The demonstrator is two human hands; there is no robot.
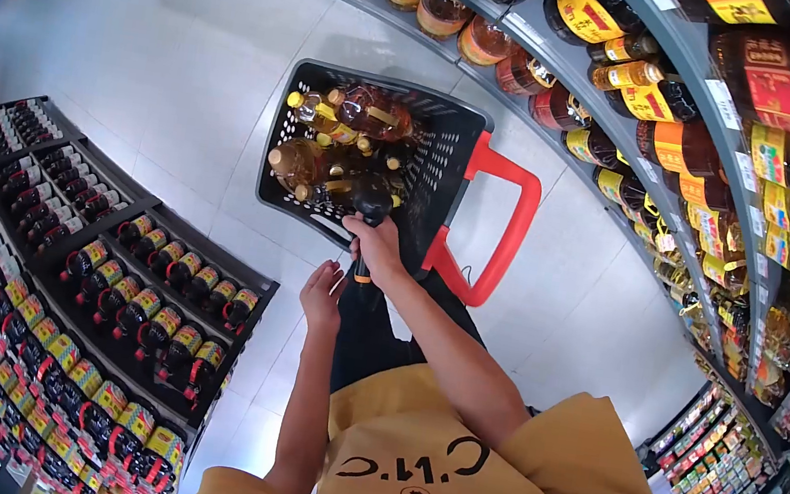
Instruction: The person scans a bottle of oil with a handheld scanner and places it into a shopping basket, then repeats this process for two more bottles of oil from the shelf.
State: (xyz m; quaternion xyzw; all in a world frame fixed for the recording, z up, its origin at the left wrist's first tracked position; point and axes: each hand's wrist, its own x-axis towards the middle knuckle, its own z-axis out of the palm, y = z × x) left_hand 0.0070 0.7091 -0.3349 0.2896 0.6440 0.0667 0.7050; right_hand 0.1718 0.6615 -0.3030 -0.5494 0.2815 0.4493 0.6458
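My right hand (pixel 375 242) is closed around the handle of a black handheld device (pixel 372 205) with a rounded head and an orange end. That head overlaps the near edge of a black shopping basket (pixel 454 185) with perforated walls and a red handle (pixel 524 215). Inside the basket lie several bottles of amber oil, among them a large bottle (pixel 373 113) and a yellow-capped one (pixel 311 111). Just below and left of the device, my left hand (pixel 323 293) is empty, its fingers stretched out and slightly bent.
Shelves of large oil bottles (pixel 484 42) curve along the top and right. At left stands a display rack (pixel 149 202) filled with rows of dark red-capped bottles (pixel 135 317). Pale floor tiles (pixel 181 45) run between them. Another stocked shelf (pixel 712 474) is at lower right.
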